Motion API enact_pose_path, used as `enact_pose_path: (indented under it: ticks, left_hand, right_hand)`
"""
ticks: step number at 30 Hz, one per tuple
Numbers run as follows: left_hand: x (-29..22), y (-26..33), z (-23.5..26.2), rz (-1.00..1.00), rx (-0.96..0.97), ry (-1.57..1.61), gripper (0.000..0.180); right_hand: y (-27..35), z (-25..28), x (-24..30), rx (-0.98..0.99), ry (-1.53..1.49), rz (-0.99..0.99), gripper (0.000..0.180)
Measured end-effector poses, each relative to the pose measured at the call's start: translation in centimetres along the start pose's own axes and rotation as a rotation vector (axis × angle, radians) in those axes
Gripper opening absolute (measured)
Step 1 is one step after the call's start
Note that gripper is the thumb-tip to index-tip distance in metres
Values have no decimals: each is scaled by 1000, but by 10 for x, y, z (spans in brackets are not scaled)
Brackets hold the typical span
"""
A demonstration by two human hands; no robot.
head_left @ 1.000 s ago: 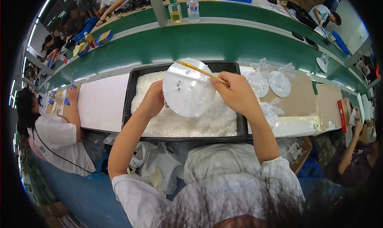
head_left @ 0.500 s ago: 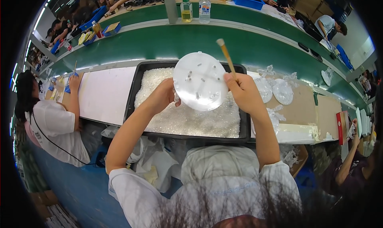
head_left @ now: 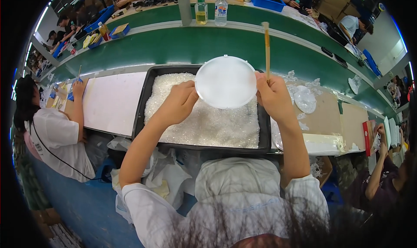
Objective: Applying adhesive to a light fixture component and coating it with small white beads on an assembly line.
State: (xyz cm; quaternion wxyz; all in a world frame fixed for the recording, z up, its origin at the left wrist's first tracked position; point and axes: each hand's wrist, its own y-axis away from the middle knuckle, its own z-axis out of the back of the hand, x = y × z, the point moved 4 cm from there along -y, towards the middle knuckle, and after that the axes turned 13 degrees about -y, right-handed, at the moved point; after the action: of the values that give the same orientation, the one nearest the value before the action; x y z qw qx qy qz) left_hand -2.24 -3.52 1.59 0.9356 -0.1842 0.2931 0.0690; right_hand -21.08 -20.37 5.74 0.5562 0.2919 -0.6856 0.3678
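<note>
A round white plastic disc (head_left: 225, 82) is held up over the far part of the black tray (head_left: 204, 149), its smooth, plain face showing. My left hand (head_left: 179, 101) is closed on the disc's left edge. Closed on the opposite edge, my right hand (head_left: 274, 96) also holds a thin wooden-handled brush (head_left: 267, 52), which points upward with its pale tip at the top. Small clear, glittering beads (head_left: 208, 128) fill the tray beneath both hands.
Clear plastic pieces (head_left: 304, 99) lie on the brown board (head_left: 328, 122) right of the tray. Left is a white board (head_left: 114, 98), with a seated co-worker (head_left: 58, 130) beyond it. Two bottles (head_left: 220, 11) stand on the ledge behind the green panel.
The disc has turned from its face with small metal posts to its plain face and shifted slightly right. The brush has swung upright. My left hand has moved right with the disc.
</note>
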Motion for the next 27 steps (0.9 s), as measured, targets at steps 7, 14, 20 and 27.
enact_pose_path:
  ticks: [7, 14, 20, 27]
  left_hand:
    - [-12, 2, 4, 103, 122, -506, 20]
    - [-18, -3, -5, -76, -71, -360, 21]
    - [-17, -8, 4, 353, 118, -39, 11]
    - [-38, -6, -3, -186, -102, -693, 30]
  right_hand:
    - [3, 8, -1, -69, 159, 34, 38]
    - [5, 9, 24, -116, -55, -19, 43]
    - [4, 10, 28, -102, -111, -26, 42]
    - [4, 5, 30, -67, -202, 40, 37]
